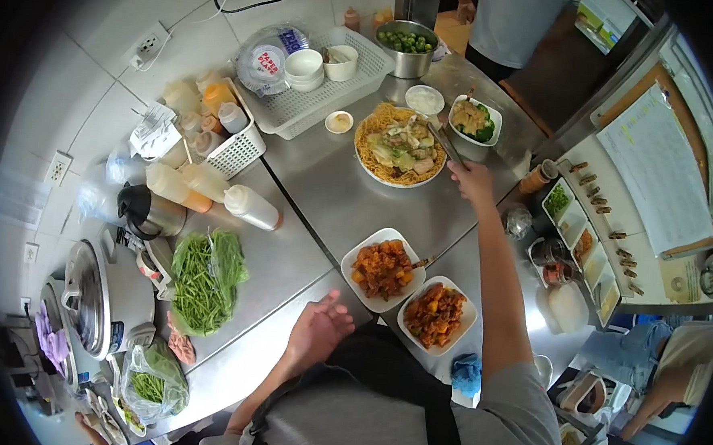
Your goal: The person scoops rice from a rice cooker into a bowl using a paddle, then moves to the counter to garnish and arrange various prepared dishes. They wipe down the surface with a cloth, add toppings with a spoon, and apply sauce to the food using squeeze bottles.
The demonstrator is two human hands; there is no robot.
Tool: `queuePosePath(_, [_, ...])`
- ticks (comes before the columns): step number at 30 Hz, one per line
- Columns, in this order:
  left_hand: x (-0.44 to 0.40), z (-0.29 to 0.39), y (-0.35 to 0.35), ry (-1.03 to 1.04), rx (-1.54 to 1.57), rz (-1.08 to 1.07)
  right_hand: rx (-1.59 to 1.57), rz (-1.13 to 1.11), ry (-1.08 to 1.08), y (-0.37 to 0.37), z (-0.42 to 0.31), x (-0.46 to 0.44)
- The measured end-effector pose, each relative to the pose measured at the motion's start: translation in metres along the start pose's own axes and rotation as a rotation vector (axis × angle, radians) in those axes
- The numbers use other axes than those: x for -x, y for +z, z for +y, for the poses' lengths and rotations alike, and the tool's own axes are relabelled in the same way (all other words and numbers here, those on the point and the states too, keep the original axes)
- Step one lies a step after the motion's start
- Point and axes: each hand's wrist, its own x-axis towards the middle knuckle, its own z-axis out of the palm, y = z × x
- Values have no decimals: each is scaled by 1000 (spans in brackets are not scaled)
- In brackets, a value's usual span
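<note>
My right hand (472, 183) grips metal tongs (447, 143), whose tips touch the topping on a plate of crispy noodles (376, 161). Pale greens and sauced pieces are heaped over the noodles. My left hand (320, 330) hovers near my apron, loosely open and holding nothing. Just beyond it is a square white bowl of saucy red-brown food (382, 271), with a second similar bowl (438, 316) to its right. A utensil handle sticks out of the first bowl. Behind the noodles stand a small bowl of white food (425, 100) and a dish of broccoli with brown topping (475, 120).
Squeeze bottles (252, 207) and a bag of green beans (206, 283) stand at left. A perforated tray (315, 83) and a metal pot of green produce (406, 49) line the back. Garnish containers (571, 211) sit at right. Other people stand at back right and lower right.
</note>
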Motion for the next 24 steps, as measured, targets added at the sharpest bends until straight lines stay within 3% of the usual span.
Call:
queuePosePath(4, [-10,-6,6,-13,-10,38,117,67,-127,12,4,-9])
queuePosePath(10, [-9,-1,13,41,15,133,580,234,-498,14,-7,23])
queuePosePath(16, [-11,0,17,31,-30,126,746,64,-509,16,-21,45])
queuePosePath(24, [-3,0,13,50,11,101,725,-19,-467,6,-44,44])
